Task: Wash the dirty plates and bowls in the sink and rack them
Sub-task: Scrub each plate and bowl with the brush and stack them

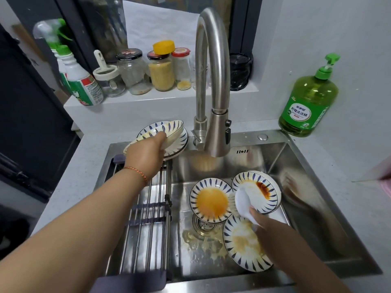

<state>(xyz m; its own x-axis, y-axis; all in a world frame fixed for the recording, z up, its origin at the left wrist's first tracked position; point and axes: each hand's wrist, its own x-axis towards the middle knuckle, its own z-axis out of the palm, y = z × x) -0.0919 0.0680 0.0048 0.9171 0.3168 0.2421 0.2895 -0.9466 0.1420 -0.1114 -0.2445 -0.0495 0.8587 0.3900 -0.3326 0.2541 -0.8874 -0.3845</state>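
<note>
Gripping a white cloth (245, 204) with right hand (264, 223) at 5 o'clock, over three stained plates (243, 244) in sink (313, 208). Clasping rinsed bowl (169, 132) in left hand (146, 153) at 10 o'clock (likely wet, slippery, breakable); best held by rim above the stacked dishes (179, 144).

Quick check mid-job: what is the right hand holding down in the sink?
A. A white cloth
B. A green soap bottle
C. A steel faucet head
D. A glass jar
A: the right hand grips a white cloth over the blue-patterned white dishes in the stainless steel sink, while the left hand holds a blue-patterned bowl at the rack end.
</note>
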